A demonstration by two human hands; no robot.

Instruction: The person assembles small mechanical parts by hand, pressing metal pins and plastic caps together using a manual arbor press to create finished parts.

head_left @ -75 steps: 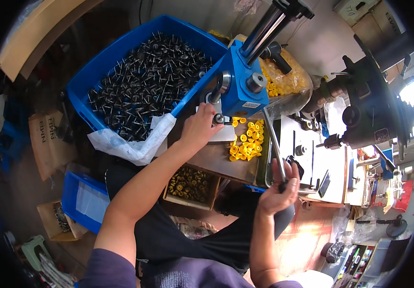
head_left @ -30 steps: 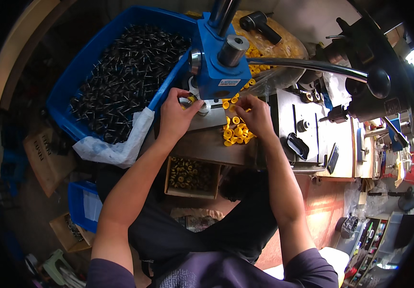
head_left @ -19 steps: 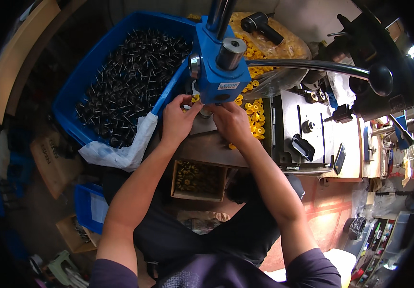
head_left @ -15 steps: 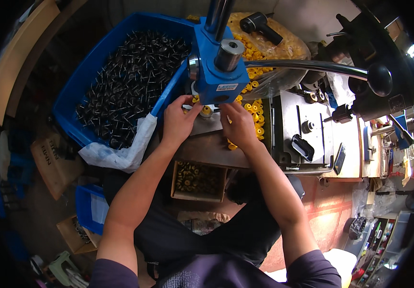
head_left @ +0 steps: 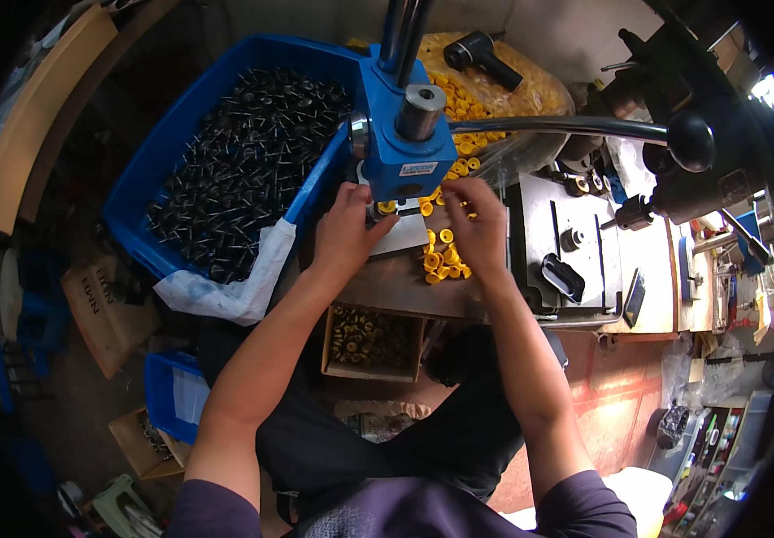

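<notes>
Tilt and pinch risk.
Left hand [head_left: 344, 233]: fingers apart. Right hand [head_left: 478, 224]: blurred, cannot tell if fingers grip. Yellow cap [head_left: 387, 207] just beyond left thumb, beneath blue press head [head_left: 405, 163]; a nudge could tilt it, early lever [head_left: 575, 126] travel pinch fingers.

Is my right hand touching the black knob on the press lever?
Apart. In the head view, the right hand sits well left of and below the black knob, across a wide gap.
</notes>
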